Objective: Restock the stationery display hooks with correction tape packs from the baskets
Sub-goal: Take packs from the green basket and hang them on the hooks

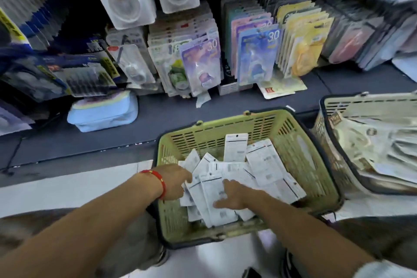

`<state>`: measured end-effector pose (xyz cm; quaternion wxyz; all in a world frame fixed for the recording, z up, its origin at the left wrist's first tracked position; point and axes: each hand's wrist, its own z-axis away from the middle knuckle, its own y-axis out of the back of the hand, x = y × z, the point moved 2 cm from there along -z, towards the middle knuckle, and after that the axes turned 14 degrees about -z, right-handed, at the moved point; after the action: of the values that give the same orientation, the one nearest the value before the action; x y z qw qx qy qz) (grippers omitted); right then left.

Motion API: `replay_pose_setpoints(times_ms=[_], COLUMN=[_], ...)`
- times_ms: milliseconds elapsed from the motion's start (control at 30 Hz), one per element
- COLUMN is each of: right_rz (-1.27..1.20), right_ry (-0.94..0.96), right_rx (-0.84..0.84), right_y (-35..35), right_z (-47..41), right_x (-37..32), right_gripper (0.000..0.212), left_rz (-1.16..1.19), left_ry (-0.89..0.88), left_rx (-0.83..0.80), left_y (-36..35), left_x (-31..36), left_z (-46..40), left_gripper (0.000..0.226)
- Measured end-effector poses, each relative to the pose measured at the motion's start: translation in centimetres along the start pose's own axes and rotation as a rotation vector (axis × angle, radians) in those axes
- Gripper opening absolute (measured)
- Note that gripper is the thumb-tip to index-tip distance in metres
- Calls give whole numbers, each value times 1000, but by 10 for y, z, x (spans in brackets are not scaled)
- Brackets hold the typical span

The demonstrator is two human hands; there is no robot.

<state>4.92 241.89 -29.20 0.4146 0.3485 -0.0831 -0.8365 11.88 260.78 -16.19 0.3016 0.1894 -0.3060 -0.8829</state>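
head view. green basket [293,142] on the floor, holding a loose heap of correction tape packs [234,178], white backs up. left hand [173,181], red cord bracelet [158,181] at the wrist, reaches over the near-left rim; its fingertips meet the left edge of the heap, grip unclear through blur. right hand [234,196] lies on top of the heap, fingers spread on one pack, grip released. second basket [338,106] just right. behind, display packs [257,56] stand in rows on the shelf.

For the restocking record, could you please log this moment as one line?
stage: gathering | left hand: on packs | right hand: on packs | green basket: holds packs | hooks: none added yet
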Motion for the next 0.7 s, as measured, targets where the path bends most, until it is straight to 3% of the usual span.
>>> replay_pose_setpoints(times_ms=[67,133,200,300,333,433,567,633,700], right_rz=[-51,-79,-219,-477,-542,-871,-1213,-1215,-981], right_ry=[-60,-132,-134,-21,-3,52,189,226,146], right_rx=[-24,-29,-39,74,137,227,139,137,274], right_y=[-29,-42,-42,-27,-19,0,8,10,7], right_z=[-11,-16,-16,-10,-7,5,9,5,-3], right_x=[-8,-16,-20,-15,-11,-8,-33,-45,-48], right_gripper=[123,134,118,45,35,25,32,20,25], left_rz=[161,349,556,726,782,1046,1443,1482,1443], left_ry=[86,198,298,390,416,492,466,488,571], left_rx=[67,114,121,144,161,159,278,396,549], left_y=[-15,-34,-50,-59,-58,-51,-47,-45,-42], left_x=[14,33,52,65,65,62,50,35,17], left_z=[-6,-10,-13,-21,-24,-27,-23,-17,-6], left_gripper=[46,42,43,57,63,84,32,29,35])
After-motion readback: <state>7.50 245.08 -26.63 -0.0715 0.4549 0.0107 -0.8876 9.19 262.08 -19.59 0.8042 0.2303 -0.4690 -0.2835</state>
